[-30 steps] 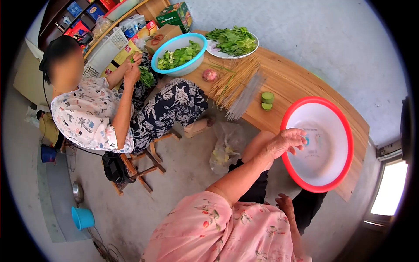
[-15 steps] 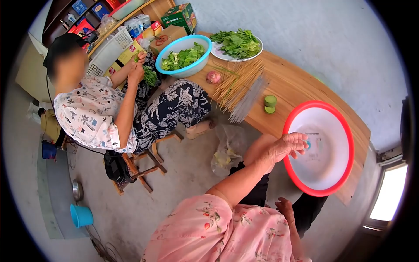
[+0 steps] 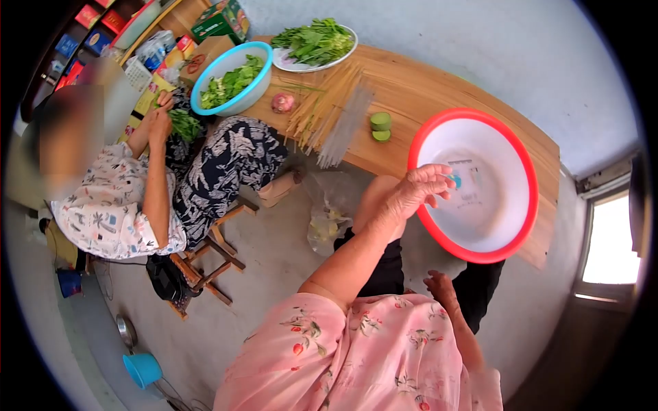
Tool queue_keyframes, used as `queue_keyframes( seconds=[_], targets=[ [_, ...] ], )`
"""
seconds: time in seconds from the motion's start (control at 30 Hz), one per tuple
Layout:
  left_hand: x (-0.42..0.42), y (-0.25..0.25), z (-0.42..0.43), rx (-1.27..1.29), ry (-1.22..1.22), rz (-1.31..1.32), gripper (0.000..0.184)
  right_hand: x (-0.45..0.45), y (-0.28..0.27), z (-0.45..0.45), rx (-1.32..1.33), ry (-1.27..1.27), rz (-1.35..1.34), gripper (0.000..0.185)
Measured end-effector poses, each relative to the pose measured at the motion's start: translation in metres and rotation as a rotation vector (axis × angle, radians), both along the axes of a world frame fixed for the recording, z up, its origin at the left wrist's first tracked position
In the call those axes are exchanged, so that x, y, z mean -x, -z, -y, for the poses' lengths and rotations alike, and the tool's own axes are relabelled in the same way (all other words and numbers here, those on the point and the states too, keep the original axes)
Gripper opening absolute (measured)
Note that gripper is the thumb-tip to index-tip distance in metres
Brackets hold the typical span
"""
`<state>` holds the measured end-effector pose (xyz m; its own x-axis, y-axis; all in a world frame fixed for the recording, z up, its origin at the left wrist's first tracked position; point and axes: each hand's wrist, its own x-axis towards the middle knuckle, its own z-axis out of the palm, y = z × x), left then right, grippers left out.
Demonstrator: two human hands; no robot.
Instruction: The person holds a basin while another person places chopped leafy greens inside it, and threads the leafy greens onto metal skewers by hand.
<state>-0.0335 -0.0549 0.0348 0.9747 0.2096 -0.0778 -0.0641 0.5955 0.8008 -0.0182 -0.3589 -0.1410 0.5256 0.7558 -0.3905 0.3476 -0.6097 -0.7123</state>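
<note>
Two bare hands are showing on the person in the pink flowered shirt (image 3: 295, 349). The left hand (image 3: 421, 186) is hovering at the near side of a white basin (image 3: 483, 205) with a red rim, its fingers loosely curling and standing slightly apart; whether it is touching the rim, I cannot tell. The right hand (image 3: 440, 286) is hanging low beside a dark trouser leg (image 3: 480, 291), its fingers bending a little; I cannot tell whether it is holding anything. The basin is sitting at the right end of the wooden bench (image 3: 432, 82), its near side jutting past the edge.

Just left of it, two cut green pieces (image 3: 380, 122) are lying close together. Farther left, a translucent grey bundle (image 3: 348, 127) is lying beside thin pale sticks (image 3: 325, 106), and a pinkish onion (image 3: 282, 103) is resting near them. Behind the sticks, a white plate (image 3: 290, 66) is carrying leafy greens (image 3: 315, 40), while a blue-rimmed bowl (image 3: 248, 98) is holding torn leaves (image 3: 236, 82). Across on the left, a seated co-worker (image 3: 113, 205) is holding green stems (image 3: 184, 125) in both hands. A clear plastic bag (image 3: 324, 229) is lying on the floor (image 3: 274, 267).
</note>
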Motion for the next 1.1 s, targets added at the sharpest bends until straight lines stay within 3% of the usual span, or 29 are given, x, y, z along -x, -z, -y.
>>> queue_keyframes(
  seconds=[0.1, 0.23, 0.33, 0.63, 0.7, 0.8, 0.87, 1.0, 1.03, 1.1],
  targets=[
    [-0.001, 0.001, 0.001, -0.011, 0.019, 0.007, 0.044, 0.005, -0.032, -0.016, -0.016, 0.225, -0.216, 0.033],
    [0.000, 0.000, -0.002, -0.023, 0.007, -0.002, 0.045, 0.004, -0.033, -0.014, 0.006, 0.229, -0.248, 0.034],
    [-0.001, 0.001, -0.002, 0.026, 0.000, -0.013, 0.045, 0.000, -0.038, -0.013, 0.166, 0.222, -0.317, 0.036],
    [0.013, -0.003, -0.028, 0.334, -0.022, 0.159, 0.042, -0.003, -0.037, -0.013, 0.188, 0.275, -0.376, 0.036],
    [0.019, -0.002, -0.040, 0.418, -0.184, 0.208, 0.034, -0.004, -0.032, -0.011, 0.186, 0.285, -0.375, 0.036],
    [0.036, 0.006, -0.068, 0.465, -0.407, 0.080, 0.024, -0.005, -0.026, -0.011, 0.202, 0.282, -0.345, 0.036],
    [0.052, 0.014, -0.086, 0.271, -0.578, -0.118, 0.018, -0.004, -0.027, -0.010, 0.225, 0.307, -0.319, 0.035],
    [0.075, 0.064, -0.113, -0.040, -0.973, -0.580, 0.021, -0.004, -0.031, -0.002, 0.190, 0.287, -0.323, 0.035],
    [0.078, 0.074, -0.119, -0.046, -0.987, -0.579, 0.021, -0.004, -0.029, -0.010, 0.196, 0.263, -0.322, 0.036],
    [0.088, 0.100, -0.132, -0.311, -1.054, -0.631, 0.020, -0.003, -0.029, -0.012, 0.215, 0.304, -0.355, 0.035]
  ],
)
